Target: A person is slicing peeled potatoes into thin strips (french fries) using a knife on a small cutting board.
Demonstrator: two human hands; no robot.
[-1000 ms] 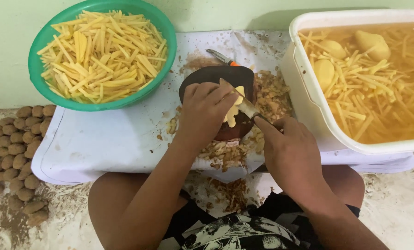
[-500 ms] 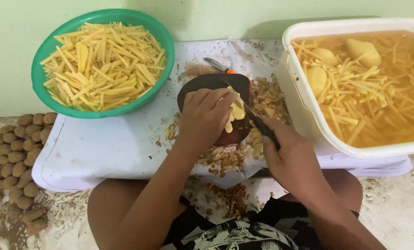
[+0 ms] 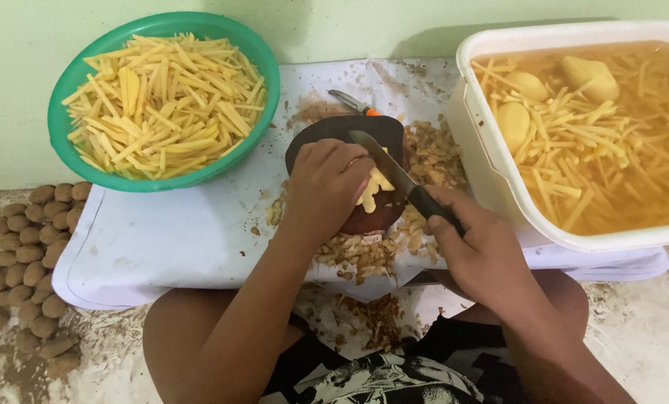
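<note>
Green bowl (image 3: 65, 135) of cut strips at left; left hand (image 3: 327, 183), fingers clamped on peeled potato (image 3: 375, 191) over dark board (image 3: 327, 131); right hand (image 3: 484, 254), fingers closed round knife (image 3: 394, 172), now lowered onto the potato mid-slice; white tub (image 3: 484, 172) at right.

Packages, labels, signs, screens: none in view. Nothing on the low work surface or along the pale green wall bears a wrapper, tag or display. The containers present are plain and unmarked.
</note>
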